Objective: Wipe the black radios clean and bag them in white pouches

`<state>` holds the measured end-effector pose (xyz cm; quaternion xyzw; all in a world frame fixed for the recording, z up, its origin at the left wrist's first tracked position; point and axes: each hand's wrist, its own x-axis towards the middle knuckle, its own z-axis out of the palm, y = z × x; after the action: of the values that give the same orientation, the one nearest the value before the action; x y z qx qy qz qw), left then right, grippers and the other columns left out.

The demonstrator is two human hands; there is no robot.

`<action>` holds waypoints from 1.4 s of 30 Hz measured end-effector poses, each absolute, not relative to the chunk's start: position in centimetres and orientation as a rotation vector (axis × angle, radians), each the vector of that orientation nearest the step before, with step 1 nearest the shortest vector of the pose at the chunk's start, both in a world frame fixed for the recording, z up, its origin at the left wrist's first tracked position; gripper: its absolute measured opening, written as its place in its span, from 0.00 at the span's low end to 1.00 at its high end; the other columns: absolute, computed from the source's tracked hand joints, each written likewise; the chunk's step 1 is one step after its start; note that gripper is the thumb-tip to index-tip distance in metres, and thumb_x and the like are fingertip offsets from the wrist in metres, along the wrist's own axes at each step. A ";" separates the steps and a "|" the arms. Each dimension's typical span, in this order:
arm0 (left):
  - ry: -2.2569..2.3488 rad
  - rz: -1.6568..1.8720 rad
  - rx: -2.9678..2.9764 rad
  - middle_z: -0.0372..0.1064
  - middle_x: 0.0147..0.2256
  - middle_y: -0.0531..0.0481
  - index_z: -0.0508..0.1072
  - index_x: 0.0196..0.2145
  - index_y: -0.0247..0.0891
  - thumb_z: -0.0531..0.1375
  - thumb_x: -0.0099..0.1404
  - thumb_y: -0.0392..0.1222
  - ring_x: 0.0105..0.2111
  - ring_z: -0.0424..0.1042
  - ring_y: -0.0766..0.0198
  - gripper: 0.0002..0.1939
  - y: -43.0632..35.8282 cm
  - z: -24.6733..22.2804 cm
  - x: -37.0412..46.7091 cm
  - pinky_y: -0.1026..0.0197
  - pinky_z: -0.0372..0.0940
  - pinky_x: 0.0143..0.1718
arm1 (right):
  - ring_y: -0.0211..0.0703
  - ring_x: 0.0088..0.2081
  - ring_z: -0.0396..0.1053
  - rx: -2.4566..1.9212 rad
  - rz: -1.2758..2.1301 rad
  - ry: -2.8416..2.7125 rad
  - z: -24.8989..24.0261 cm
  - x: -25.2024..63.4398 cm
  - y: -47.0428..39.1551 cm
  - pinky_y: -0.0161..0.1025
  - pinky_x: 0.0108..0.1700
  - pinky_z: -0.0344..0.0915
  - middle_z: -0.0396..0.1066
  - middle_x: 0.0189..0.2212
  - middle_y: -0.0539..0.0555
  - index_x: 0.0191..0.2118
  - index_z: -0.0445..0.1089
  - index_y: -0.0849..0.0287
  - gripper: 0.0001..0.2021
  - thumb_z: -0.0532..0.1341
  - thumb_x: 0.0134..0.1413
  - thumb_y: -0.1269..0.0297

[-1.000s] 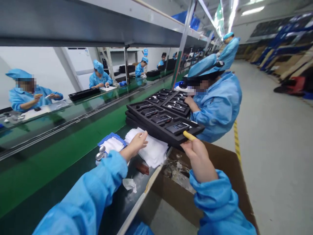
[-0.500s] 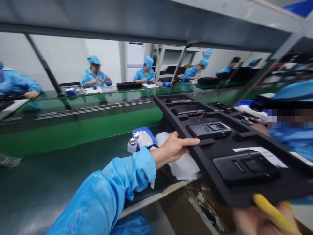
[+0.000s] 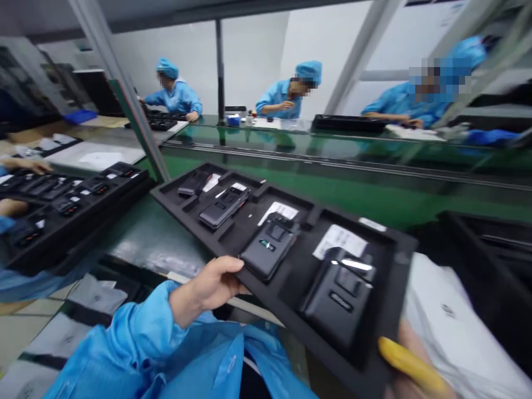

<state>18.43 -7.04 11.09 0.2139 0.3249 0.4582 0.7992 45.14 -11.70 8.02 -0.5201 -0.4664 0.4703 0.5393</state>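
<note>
A black foam tray (image 3: 270, 291) hangs tilted in front of me, gripped at both ends of its near side. My left hand (image 3: 214, 285) is closed on its near long edge, thumb on top and fingers underneath. At the right end my right hand (image 3: 415, 360) grips the corner, with a yellow cover on one finger; its other fingers are partly hidden. In separate pockets lie several dark devices, among them a large one (image 3: 341, 296), a middle one (image 3: 272, 244) and a smaller one (image 3: 224, 206). White labels (image 3: 341, 241) sit beside them.
To the left, a co-worker's hands (image 3: 29, 164) are at another black tray (image 3: 83, 205) full of devices. White bags (image 3: 444, 310) and dark trays (image 3: 490, 233) lie at the right. A slanted metal post (image 3: 133, 111) rises at left. Across the green-edged bench (image 3: 332, 152) co-workers in blue sit working.
My view has turned left, and the held tray has swung left with both hands still on it. Another co-worker's tray at left and the white bags at right have come into view.
</note>
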 end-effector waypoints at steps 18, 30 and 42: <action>1.041 0.594 0.199 0.76 0.32 0.30 0.76 0.30 0.22 0.44 0.72 0.49 0.33 0.78 0.54 0.30 -7.6 0.6 14.3 0.59 0.71 0.30 | 0.55 0.55 0.67 -1.346 1.681 -0.791 2.6 38.1 -2.5 0.55 0.56 0.66 0.72 0.50 0.54 0.47 0.66 0.54 0.32 0.65 0.27 0.66; 1.327 0.758 1.377 0.76 0.31 0.48 0.75 0.41 0.38 0.61 0.62 0.51 0.31 0.75 0.62 0.15 -7.7 3.0 11.2 0.61 0.69 0.34 | 0.54 0.63 0.54 -1.769 0.482 -1.471 -0.1 39.1 -3.7 0.59 0.61 0.56 0.57 0.60 0.62 0.57 0.64 0.54 0.24 0.58 0.53 0.58; 1.504 1.226 2.497 0.68 0.23 0.53 0.74 0.33 0.39 0.58 0.64 0.36 0.27 0.65 0.64 0.05 -4.9 -0.9 9.0 0.57 0.65 0.40 | 0.72 0.57 0.59 -1.910 -0.116 -2.021 -1.0 36.6 -5.8 0.66 0.48 0.61 0.64 0.53 0.75 0.44 0.73 0.66 0.23 0.50 0.61 0.51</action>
<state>8.97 -4.93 -0.85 0.7896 0.4755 0.3878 -0.0105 36.62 -5.76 -0.96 -0.6754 -0.7144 -0.0411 0.1782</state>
